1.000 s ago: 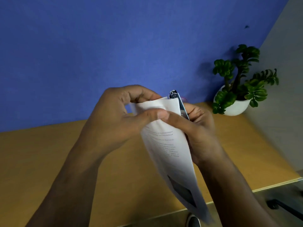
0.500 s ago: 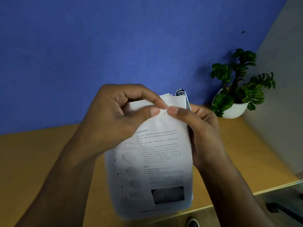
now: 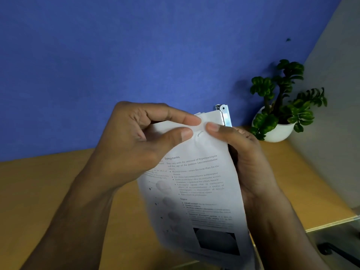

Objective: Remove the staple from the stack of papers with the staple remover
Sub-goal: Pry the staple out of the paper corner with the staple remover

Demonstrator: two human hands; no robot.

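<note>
The printed stack of papers (image 3: 198,184) shows a bent staple (image 3: 200,134). The left hand (image 3: 140,145) pinches its top; the right hand (image 3: 245,156) grips the papers and the metal staple remover (image 3: 225,114).

Both forearms reach up from the near edge and meet at mid-scene. The left hand (image 3: 136,141) is raised with its back toward the camera, knuckles bent, forefinger and thumb drawn close together in a pinch at the top of the paper (image 3: 194,184). The right hand (image 3: 247,158) is curled, its thumb lying flat across toward the left thumb, the other fingers wrapped behind and mostly hidden.
</note>
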